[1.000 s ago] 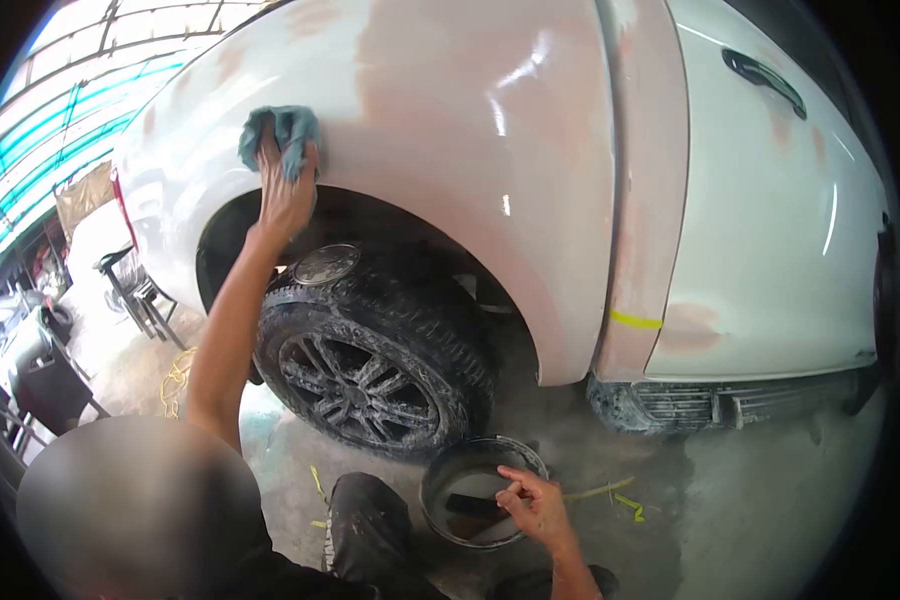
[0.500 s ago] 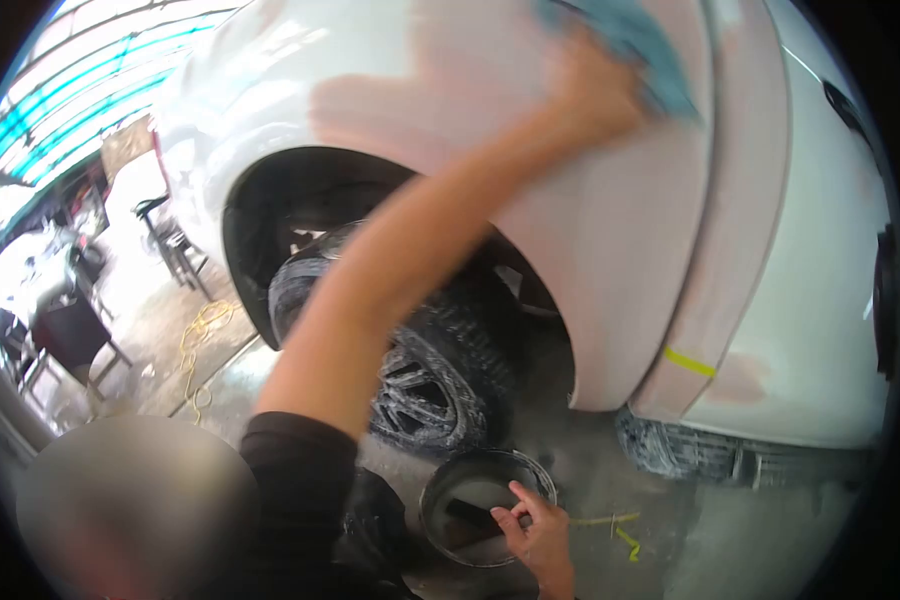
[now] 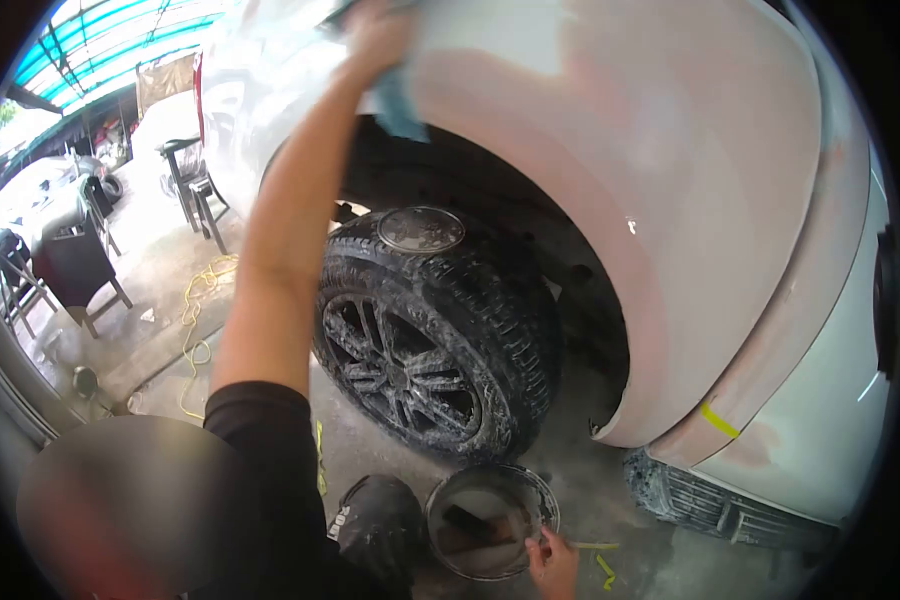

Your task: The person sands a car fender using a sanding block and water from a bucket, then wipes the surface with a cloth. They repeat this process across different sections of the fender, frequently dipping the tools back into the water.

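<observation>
My left hand (image 3: 375, 38), smeared by motion, is at the top of the view against the white car fender, above the wheel arch. A blue cloth (image 3: 400, 108) hangs from its grip over the edge of the arch. The fender (image 3: 690, 180) carries pinkish, dull patches. Low in the view, my right hand (image 3: 552, 562) is beside the rim of a round dark bucket (image 3: 545, 490) with liquid in it. Its thumb and forefinger are a little apart, with nothing visible between them. A dark shape shows inside the bucket.
A dusty wheel (image 3: 400, 375) stands under the arch, with a round flat disc (image 3: 420, 230) on its tyre. Yellow tape (image 3: 720, 421) marks the adjoining panel. My knee (image 3: 378, 515) is beside the bucket. Chairs (image 3: 75, 255) and a yellow cord (image 3: 198, 300) are at left.
My left hand has swept left along the fender with the blue cloth, from near the panel gap to above the wheel arch. The view has shifted left. My right hand remains by the bucket.
</observation>
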`<state>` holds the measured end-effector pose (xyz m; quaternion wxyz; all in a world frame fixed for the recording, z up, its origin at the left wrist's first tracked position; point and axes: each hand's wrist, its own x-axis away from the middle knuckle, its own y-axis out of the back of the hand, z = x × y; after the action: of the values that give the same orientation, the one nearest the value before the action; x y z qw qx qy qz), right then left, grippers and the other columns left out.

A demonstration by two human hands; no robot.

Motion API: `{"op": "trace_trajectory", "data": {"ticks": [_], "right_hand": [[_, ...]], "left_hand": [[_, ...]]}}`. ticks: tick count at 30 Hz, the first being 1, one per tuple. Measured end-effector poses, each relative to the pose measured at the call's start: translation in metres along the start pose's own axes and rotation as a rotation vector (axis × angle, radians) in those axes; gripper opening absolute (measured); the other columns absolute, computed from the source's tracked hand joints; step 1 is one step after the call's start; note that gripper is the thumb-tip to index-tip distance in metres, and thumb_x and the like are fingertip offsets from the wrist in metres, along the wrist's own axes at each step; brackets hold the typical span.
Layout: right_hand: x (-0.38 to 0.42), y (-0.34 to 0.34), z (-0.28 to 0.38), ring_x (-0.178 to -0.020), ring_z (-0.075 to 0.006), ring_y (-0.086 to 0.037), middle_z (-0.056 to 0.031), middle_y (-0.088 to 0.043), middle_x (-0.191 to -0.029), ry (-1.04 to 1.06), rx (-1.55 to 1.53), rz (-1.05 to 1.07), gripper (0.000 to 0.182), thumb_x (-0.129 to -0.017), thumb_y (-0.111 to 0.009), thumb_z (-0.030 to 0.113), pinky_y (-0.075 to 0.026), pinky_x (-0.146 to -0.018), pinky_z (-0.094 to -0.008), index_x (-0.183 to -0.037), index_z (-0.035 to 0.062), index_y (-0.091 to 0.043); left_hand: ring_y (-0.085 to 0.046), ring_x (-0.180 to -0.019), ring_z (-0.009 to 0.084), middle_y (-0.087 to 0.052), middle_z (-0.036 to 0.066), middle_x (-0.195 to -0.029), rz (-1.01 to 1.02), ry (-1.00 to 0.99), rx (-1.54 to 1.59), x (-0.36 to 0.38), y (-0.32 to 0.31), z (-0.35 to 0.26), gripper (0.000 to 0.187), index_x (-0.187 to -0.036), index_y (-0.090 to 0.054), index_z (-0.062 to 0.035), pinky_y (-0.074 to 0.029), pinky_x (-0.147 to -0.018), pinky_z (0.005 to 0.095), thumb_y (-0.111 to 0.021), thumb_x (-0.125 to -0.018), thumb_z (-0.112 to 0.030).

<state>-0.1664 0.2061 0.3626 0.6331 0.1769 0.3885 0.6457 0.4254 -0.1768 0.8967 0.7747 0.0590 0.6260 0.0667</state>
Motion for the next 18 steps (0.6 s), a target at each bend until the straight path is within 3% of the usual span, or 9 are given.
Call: {"op": "trace_trajectory", "data": {"ticks": [1,2,4,7,10,13,14,16,18], "right_hand": [[0.005,0.006,0.008,-0.081,-0.0367,-0.067,-0.0188,-0.071,-0.086,-0.05,0.041,0.036,0.048,-0.098,-0.069,0.044,-0.053,-0.082,-0.0472,-0.121,0.0019,-0.073],[0.007,0.009,0.014,-0.085,-0.0362,-0.067,-0.0188,-0.072,-0.091,-0.116,0.019,0.096,0.052,-0.099,-0.067,0.047,-0.053,-0.084,-0.0467,-0.127,0.0029,-0.07],[0.008,0.016,0.026,-0.093,-0.0351,-0.068,-0.0189,-0.073,-0.102,-0.253,-0.02,0.226,0.06,-0.101,-0.062,0.052,-0.053,-0.089,-0.0457,-0.138,0.0049,-0.065],[-0.005,0.022,0.051,-0.096,-0.0413,-0.069,-0.0203,-0.073,-0.105,-0.162,0.007,0.232,0.054,-0.102,-0.059,0.05,-0.054,-0.086,-0.0496,-0.139,0.0097,-0.063],[-0.013,-0.011,0.032,-0.064,-0.0316,-0.067,-0.0113,-0.068,-0.073,0.134,-0.052,-0.01,0.041,-0.087,-0.082,0.034,-0.053,-0.06,-0.0419,-0.114,0.0047,-0.072],[-0.027,-0.003,0.06,-0.07,-0.0355,-0.069,-0.0125,-0.071,-0.08,0.099,-0.117,0.075,0.039,-0.091,-0.076,0.036,-0.055,-0.064,-0.0456,-0.115,0.0059,-0.071],[-0.033,-0.007,0.061,-0.073,-0.036,-0.069,-0.0131,-0.072,-0.084,0.125,-0.112,0.085,0.038,-0.093,-0.075,0.035,-0.055,-0.065,-0.046,-0.116,0.006,-0.07],[-0.04,-0.018,0.064,-0.078,-0.0367,-0.07,-0.0144,-0.072,-0.087,0.171,-0.137,0.072,0.038,-0.095,-0.072,0.036,-0.055,-0.067,-0.0468,-0.118,0.0063,-0.069],[-0.047,-0.034,0.068,-0.078,-0.0362,-0.07,-0.0143,-0.072,-0.087,0.214,-0.151,0.083,0.039,-0.096,-0.07,0.038,-0.055,-0.067,-0.0462,-0.119,0.0065,-0.069]], "left_hand": [[-0.032,-0.147,0.0457,-0.05,0.032,-0.147,-0.022,0.303,0.173,0.026,0.021,0.03,0.068,-0.149,-0.051,-0.0055,-0.022,-0.123,0.0524,-0.04,-0.104,-0.055],[-0.018,-0.155,0.0459,-0.029,0.033,-0.163,0.134,0.617,0.113,0.044,0.018,0.059,0.074,-0.16,-0.033,-0.0046,-0.014,-0.127,0.052,-0.024,-0.108,-0.056],[-0.013,-0.156,0.0467,-0.024,0.034,-0.164,0.001,0.638,0.232,0.066,0.052,0.013,0.083,-0.16,-0.029,0.0017,-0.01,-0.127,0.0526,-0.026,-0.105,-0.061],[-0.011,-0.157,0.0479,-0.028,0.037,-0.161,-0.077,0.659,0.295,0.069,0.053,-0.013,0.089,-0.157,-0.034,0.0056,-0.007,-0.128,0.0546,-0.028,-0.103,-0.065],[-0.018,-0.155,0.0471,-0.04,0.039,-0.153,-0.082,0.356,0.218,0.036,0.072,-0.09,0.088,-0.151,-0.044,0.0076,-0.008,-0.128,0.0541,-0.026,-0.104,-0.065],[-0.045,-0.135,0.0506,-0.058,0.027,-0.142,0.014,-0.004,0.225,-0.008,0.082,-0.174,0.067,-0.135,-0.06,0.0021,-0.02,-0.124,0.0522,-0.047,-0.102,-0.055],[-0.057,-0.12,0.0457,-0.071,0.019,-0.12,-0.163,-0.19,0.216,-0.018,0.085,-0.212,0.054,-0.126,-0.065,-0.0008,-0.029,-0.119,0.0531,-0.063,-0.095,-0.046],[-0.044,-0.137,0.0481,-0.051,0.03,-0.143,-0.224,0.017,0.275,-0.011,0.072,-0.279,0.063,-0.136,-0.055,0.0066,-0.03,-0.119,0.0556,-0.066,-0.092,-0.037],[-0.045,-0.135,0.0488,-0.052,0.03,-0.141,-0.169,-0.252,0.28,-0.007,0.103,-0.338,0.058,-0.133,-0.055,0.0063,-0.029,-0.119,0.056,-0.066,-0.091,-0.032]]}}
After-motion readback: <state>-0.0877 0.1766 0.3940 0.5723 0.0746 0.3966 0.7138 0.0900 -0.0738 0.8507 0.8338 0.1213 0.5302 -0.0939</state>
